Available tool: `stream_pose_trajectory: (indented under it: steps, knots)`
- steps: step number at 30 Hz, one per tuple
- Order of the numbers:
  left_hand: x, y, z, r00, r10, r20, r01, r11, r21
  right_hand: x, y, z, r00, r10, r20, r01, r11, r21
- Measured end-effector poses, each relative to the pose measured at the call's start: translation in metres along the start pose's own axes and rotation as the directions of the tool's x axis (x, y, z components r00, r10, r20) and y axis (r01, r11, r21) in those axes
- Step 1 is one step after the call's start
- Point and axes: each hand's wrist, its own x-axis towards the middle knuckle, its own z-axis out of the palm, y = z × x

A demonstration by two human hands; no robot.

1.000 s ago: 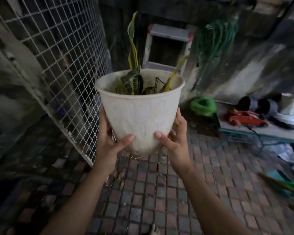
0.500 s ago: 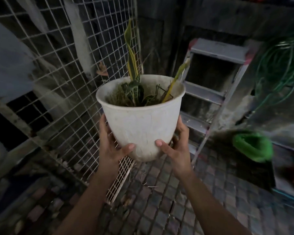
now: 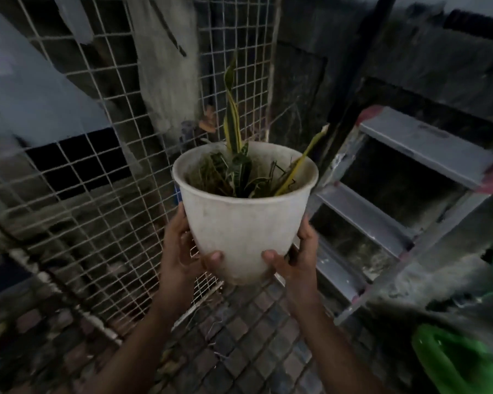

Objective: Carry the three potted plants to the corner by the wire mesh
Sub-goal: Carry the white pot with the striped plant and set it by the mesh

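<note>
A dim yard is shown, paved with small dark brick pavers (image 3: pixel 239 345), closed off at the left by a white wire mesh panel (image 3: pixel 103 211) and at the back by a dark wall. A grey metal stepladder with red end caps (image 3: pixel 404 211) is leaned at the right, and a bright green plastic object (image 3: pixel 456 362) is glimpsed at the lower right edge. And here it is: a white round plastic pot with a yellow-edged snake plant (image 3: pixel 244 220) is held up in the air, upright, in front of the corner where mesh and wall meet. The pot is cupped low on its sides by both hands: the left hand (image 3: pixel 180 251) is wrapped around the left flank, the right hand (image 3: pixel 296 257) around the right, thumbs pressed on the near face, fingers curled behind. The carry looks nearly finished for this pot; no other pots are seen, so overall progress cannot be told. Next, a lowering onto the pavers at the foot of the mesh is called for, kept level and clear of the ladder's leg.
</note>
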Motion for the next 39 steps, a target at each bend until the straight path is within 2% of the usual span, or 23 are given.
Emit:
stream_pose_trajectory:
  steps: [3,8,14,22,27,35,39]
  knots:
    - [-0.002,-0.025,0.038,0.992,-0.024,-0.125,0.029,0.999,0.037,0.029,0.019,-0.038,0.998,0.006,0.061,-0.005,1.000,-0.022]
    - [0.011,-0.097,0.073,0.991,-0.044,-0.127,0.059,0.992,0.115,0.065,0.086,-0.073,0.995,0.041,0.090,-0.038,0.999,-0.033]
    - [0.021,-0.255,0.052,0.994,-0.002,-0.110,0.027,0.975,0.222,0.096,0.247,-0.099,0.987,0.054,0.149,-0.060,0.998,0.034]
    - [-0.006,-0.498,-0.012,1.000,0.017,-0.007,-0.015,0.980,0.199,0.081,0.506,-0.111,0.997,-0.054,0.056,0.049,0.995,0.084]
    - [-0.021,-0.623,-0.036,0.999,0.024,0.040,-0.031,0.978,0.207,0.070,0.638,-0.127,0.995,-0.095,-0.010,0.096,0.994,0.056]
    - [-0.041,-0.779,-0.049,0.995,0.097,0.030,-0.101,0.978,0.182,0.071,0.777,-0.164,0.986,-0.159,-0.040,0.161,0.985,0.058]
    - [-0.046,-0.827,-0.053,0.995,0.100,-0.018,-0.095,0.980,0.174,0.071,0.823,-0.173,0.989,-0.097,-0.112,0.107,0.991,0.083]
